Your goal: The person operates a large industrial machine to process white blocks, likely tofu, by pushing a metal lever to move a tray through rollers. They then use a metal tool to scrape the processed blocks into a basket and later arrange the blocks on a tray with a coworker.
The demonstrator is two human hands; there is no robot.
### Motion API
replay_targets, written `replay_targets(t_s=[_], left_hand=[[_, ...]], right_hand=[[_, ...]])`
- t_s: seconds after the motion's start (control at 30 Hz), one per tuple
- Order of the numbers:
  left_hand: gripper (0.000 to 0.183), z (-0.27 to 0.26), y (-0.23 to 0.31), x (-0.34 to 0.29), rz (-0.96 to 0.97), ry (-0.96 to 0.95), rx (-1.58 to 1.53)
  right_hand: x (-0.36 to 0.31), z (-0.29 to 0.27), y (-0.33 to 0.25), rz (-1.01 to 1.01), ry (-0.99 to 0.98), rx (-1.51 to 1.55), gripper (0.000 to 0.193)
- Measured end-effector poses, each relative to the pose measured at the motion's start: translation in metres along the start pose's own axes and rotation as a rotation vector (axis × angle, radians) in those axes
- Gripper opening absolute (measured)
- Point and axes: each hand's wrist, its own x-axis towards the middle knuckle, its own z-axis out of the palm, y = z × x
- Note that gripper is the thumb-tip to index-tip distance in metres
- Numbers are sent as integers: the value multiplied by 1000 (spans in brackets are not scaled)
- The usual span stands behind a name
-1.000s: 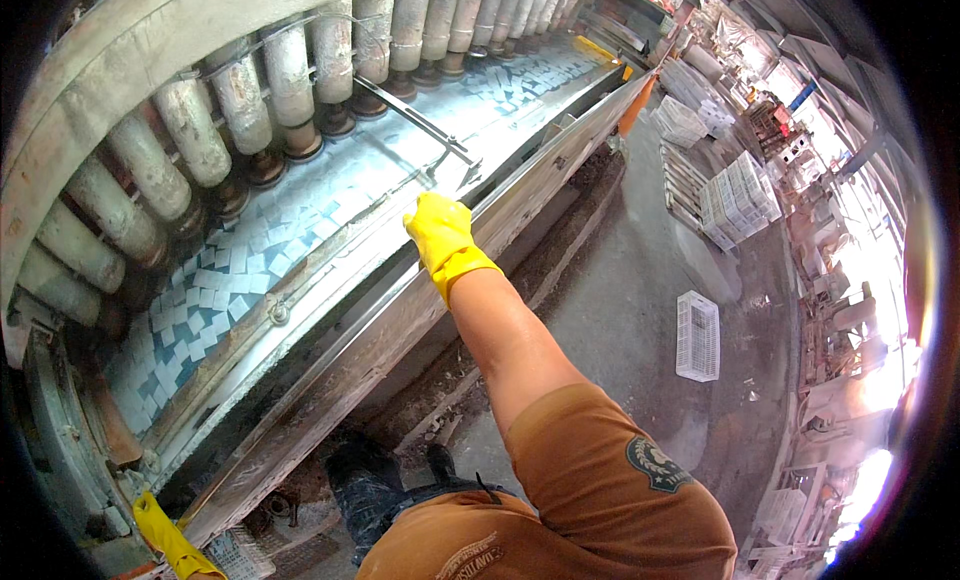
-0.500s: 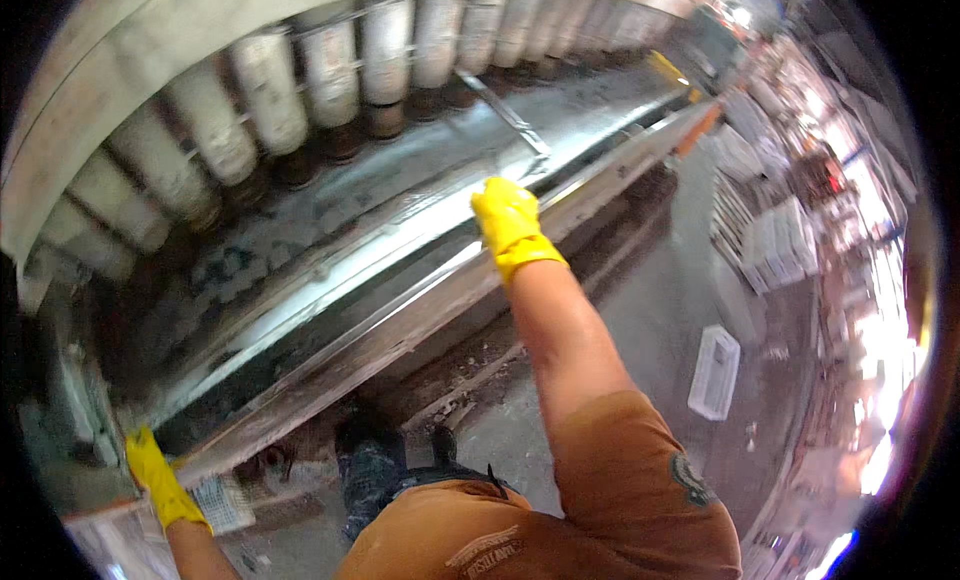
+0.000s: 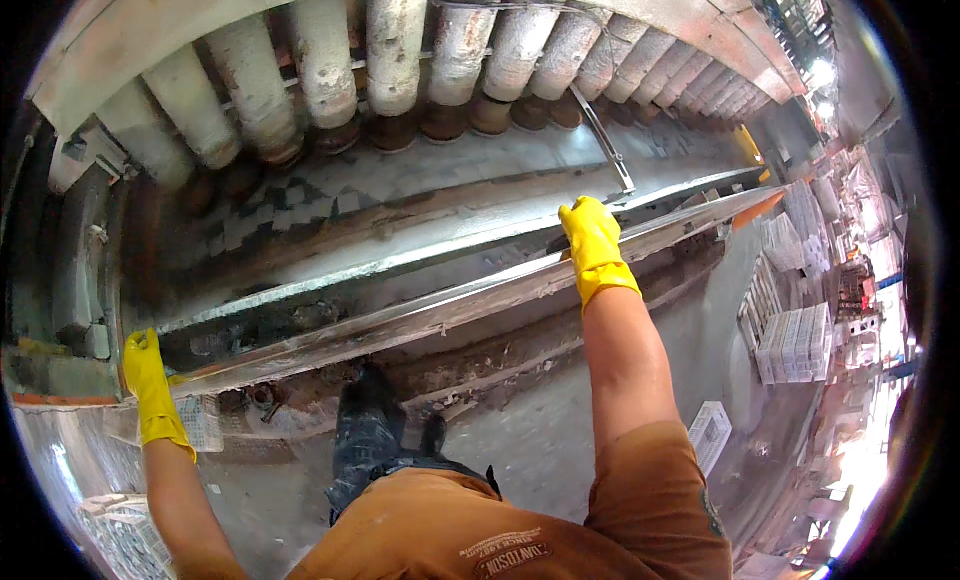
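Observation:
A long, narrow metal panel (image 3: pixel 440 305) runs along the front of a large machine, its surface dirty and worn. My right hand (image 3: pixel 592 235), in a yellow rubber glove, is closed over the panel's upper edge, right of its middle. Far to the left, my left hand (image 3: pixel 148 375) wears a matching glove and has its fingers curled at the panel's left end; their tips are partly hidden. Behind the panel lies a wet trough with a pale ledge (image 3: pixel 400 255). A thin metal bar (image 3: pixel 603 140) slants down toward the ledge, just beyond my right hand.
A row of thick, whitish cylinders (image 3: pixel 395 55) hangs over the trough under a curved beam (image 3: pixel 120 50). White plastic crates (image 3: pixel 795 345) are stacked at the right; a single white crate (image 3: pixel 708 435) lies on the grey floor. Another crate (image 3: pixel 205 423) stands beneath my left hand.
The whole view has turned and shifted, so the machine sits more level. Both hands stay at the same panel, the right near its middle and the left at its end.

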Motion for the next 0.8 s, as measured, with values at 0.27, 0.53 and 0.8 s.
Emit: replay_targets(t_s=[0.27, 0.53, 0.8], left_hand=[[46, -4, 16, -7, -56, -76, -51], [48, -18, 48, 6, -53, -57, 2], [52, -43, 85, 42, -51, 4, 208]], right_hand=[[14, 1, 7, 24, -79, 29, 52], [40, -8, -8, -46, -68, -178, 53], [71, 4, -35, -85, 3, -182, 49]])
